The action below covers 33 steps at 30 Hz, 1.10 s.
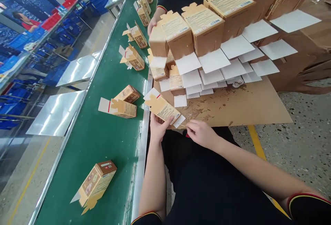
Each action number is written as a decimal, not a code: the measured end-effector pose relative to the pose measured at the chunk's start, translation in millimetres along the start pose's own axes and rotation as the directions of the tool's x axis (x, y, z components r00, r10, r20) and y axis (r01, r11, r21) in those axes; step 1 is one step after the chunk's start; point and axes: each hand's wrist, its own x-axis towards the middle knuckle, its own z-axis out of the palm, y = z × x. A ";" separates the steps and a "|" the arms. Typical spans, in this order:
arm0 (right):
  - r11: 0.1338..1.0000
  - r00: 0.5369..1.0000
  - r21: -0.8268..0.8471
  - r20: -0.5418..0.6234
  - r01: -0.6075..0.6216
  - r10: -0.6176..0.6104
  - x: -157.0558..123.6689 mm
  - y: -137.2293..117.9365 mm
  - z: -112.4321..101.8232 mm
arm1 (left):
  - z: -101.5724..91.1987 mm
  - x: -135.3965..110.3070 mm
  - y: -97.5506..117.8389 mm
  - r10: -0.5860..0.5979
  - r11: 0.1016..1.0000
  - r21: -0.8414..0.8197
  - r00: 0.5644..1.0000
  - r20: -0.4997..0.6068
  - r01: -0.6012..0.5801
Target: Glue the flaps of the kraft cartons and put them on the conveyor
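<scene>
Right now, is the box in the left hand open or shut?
The box is open at its far end: the white flap and tan tabs there stick out. I cannot tell about the end near the right hand.

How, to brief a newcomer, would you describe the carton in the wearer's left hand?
Find the green conveyor belt, then the brown cardboard sheet beside it. Over the sheet's corner nearest belt and wearer is a tan carton. Unlike the belt's cartons, it's gripped by the left hand, with white flaps at both ends.
</scene>
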 end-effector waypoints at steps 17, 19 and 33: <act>0.986 0.920 0.063 -0.355 -0.152 0.164 -34.5 7.3 -78.6 | 21.7 -30.7 -15.3 0.166 0.908 0.407 0.977 -0.137 -0.097; 0.985 0.915 0.059 -0.364 -0.163 0.173 -37.2 5.4 -80.9 | 24.4 -32.3 -15.8 0.162 0.894 0.441 0.974 -0.158 -0.077; 0.984 0.887 0.032 -0.429 -0.177 0.173 -32.0 14.7 -107.9 | -62.3 -24.0 -11.8 0.163 0.972 0.233 0.818 -0.552 -0.037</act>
